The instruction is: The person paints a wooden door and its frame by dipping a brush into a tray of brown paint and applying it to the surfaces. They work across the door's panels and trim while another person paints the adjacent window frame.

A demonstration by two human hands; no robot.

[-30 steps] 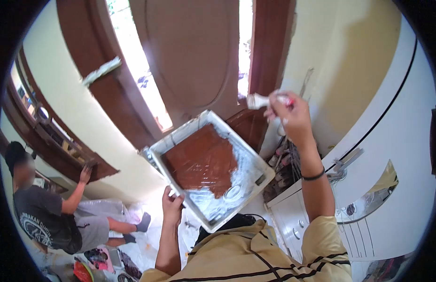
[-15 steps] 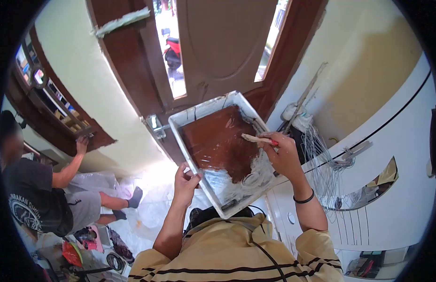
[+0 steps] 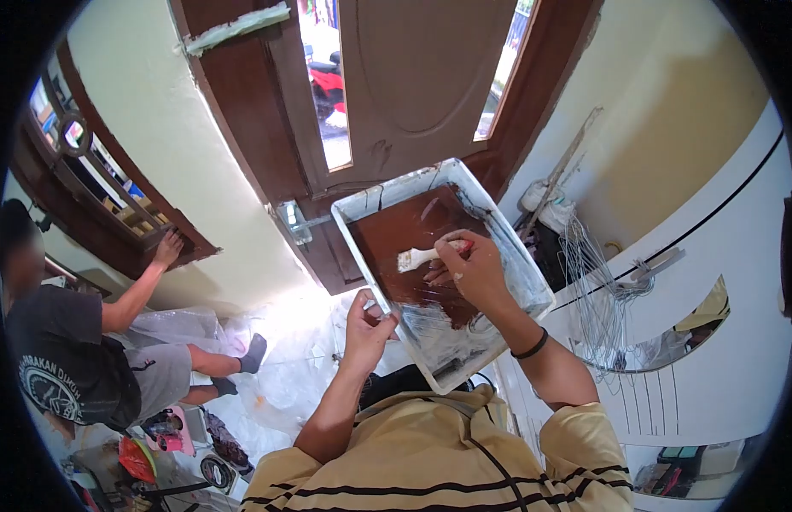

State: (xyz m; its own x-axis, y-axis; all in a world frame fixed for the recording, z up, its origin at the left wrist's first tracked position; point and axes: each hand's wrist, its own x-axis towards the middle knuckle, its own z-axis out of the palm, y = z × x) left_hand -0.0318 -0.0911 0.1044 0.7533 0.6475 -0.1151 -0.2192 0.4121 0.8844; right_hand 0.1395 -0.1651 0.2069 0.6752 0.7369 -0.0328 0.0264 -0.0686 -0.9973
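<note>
A white tray (image 3: 359, 270) is held tilted in front of my body, with reddish-brown paint (image 3: 387, 235) spread over its floor and whitish smears at its near end. My left hand (image 3: 368, 328) grips the tray's left edge, thumb over the rim. Over the paint, my right hand (image 3: 468, 269) holds a brush (image 3: 417, 258) by its red-tipped handle. The pale brush head points left, and whether it touches the paint cannot be made out. A dark band circles my right wrist.
A brown door (image 3: 396, 77) with a metal handle (image 3: 294, 224) stands ahead. At left a co-worker (image 3: 67, 341) touches a brown window frame (image 3: 191, 247). Plastic sheeting (image 3: 276, 375) covers the floor. Wires (image 3: 592, 299) hang beside a white cabinet (image 3: 669, 341) at right.
My right hand and the brush have moved left over the paint, and the brush head's pale side now shows. The tray and my left hand appear farther right in view.
</note>
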